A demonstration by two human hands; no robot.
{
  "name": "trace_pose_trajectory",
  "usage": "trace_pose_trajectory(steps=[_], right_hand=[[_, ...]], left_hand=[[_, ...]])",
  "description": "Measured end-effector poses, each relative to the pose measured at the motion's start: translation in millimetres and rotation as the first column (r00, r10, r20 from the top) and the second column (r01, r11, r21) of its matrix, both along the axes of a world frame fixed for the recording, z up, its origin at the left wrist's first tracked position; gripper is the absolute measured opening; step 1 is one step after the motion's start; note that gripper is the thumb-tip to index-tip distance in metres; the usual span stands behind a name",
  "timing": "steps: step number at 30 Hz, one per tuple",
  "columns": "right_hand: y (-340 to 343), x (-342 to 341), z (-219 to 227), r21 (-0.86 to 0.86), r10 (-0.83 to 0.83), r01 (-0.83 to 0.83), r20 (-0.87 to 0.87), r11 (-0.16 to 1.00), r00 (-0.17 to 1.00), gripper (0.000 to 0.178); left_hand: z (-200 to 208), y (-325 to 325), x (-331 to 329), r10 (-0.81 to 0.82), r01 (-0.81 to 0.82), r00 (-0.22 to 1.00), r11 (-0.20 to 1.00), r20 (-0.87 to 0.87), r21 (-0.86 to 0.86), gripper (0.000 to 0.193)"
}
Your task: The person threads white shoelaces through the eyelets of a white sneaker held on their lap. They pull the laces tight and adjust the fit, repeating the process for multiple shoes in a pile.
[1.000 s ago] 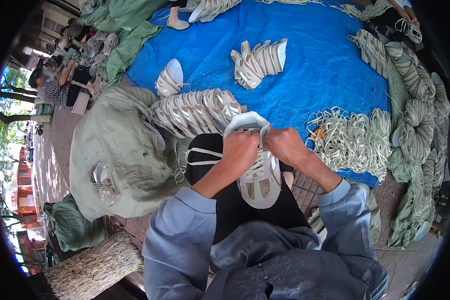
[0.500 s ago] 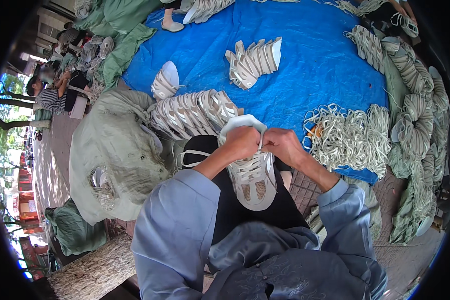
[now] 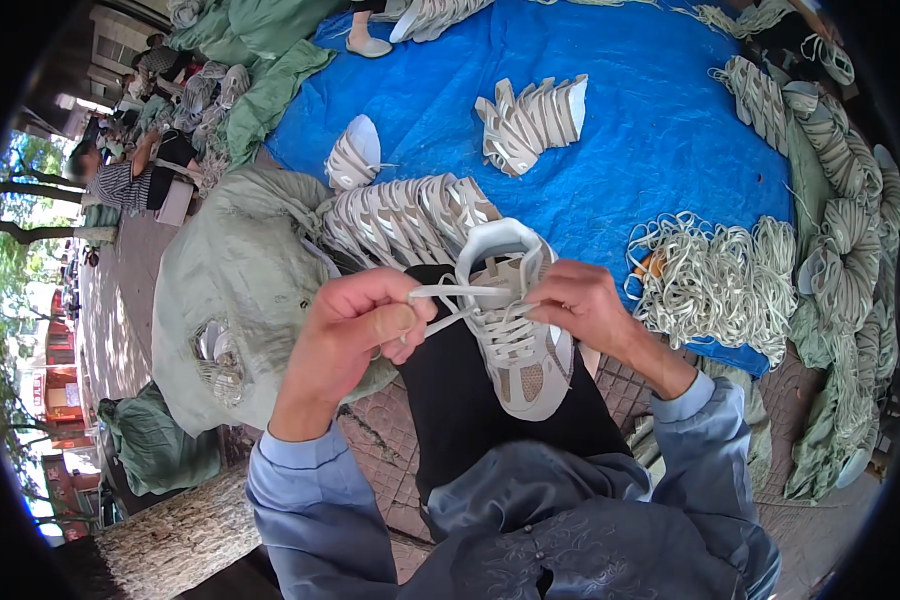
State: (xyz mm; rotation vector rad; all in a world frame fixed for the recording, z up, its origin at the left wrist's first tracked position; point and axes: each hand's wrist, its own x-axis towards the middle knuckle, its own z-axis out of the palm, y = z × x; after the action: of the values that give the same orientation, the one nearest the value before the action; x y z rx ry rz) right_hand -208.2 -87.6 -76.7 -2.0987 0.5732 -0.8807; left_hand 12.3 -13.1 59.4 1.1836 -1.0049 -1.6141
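A beige and white sneaker (image 3: 526,385) rests on my lap over dark trousers, its toe pointing toward me. White shoelace (image 3: 460,291) is threaded through its eyelets. My left hand (image 3: 355,315), left of the shoe, pinches lengths of this lace, which stretch across to the shoe's upper lacing. On the right side of the opening, my right hand (image 3: 582,312) has its fingers closed on the lace close to the eyelets. The fingertips partly cover the lace there.
A blue tarp (image 3: 670,120) lies ahead, carrying rows of nested shoe uppers (image 3: 410,220), another stack (image 3: 535,125) and a heap of white laces (image 3: 710,280). A pale sack (image 3: 240,290) stands at left. More bundled uppers (image 3: 840,240) line the right. Other people (image 3: 120,180) sit at far left.
My left hand has moved left and toward me from the shoe's opening, drawing lace out with it. My right hand stays by the eyelets, slightly farther right. The whole view has shifted a little.
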Motion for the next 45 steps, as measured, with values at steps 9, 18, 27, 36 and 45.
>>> trace_pose_trajectory(steps=[9,18,27,36,45], right_hand=[[0,18,23,0.515,-0.109,-0.035,0.247,0.857,0.963,0.011],[-90,-82,23,0.737,-0.537,0.091,0.396,0.67,0.745,0.018],[-133,-160,-2,0.685,-0.656,0.315,0.312,0.657,0.688,0.021],[-138,-167,-12,0.653,-0.662,0.425,0.159,0.626,0.732,0.02],[-117,-145,-11,0.704,-0.592,0.289,0.229,0.648,0.772,0.014]], left_hand=[[-30,-8,-5,0.249,-0.288,0.946,0.939,-0.21,-0.186,0.012],[-92,2,134,0.564,-0.821,0.404,0.571,-0.72,-0.013,0.013],[-150,5,184,0.842,-0.882,0.468,0.466,-0.267,-0.074,0.011],[-133,-8,90,0.529,-0.449,0.52,0.837,0.671,-0.313,0.022],[-161,-81,20,-0.23,0.131,0.146,0.969,0.962,0.211,0.061]])
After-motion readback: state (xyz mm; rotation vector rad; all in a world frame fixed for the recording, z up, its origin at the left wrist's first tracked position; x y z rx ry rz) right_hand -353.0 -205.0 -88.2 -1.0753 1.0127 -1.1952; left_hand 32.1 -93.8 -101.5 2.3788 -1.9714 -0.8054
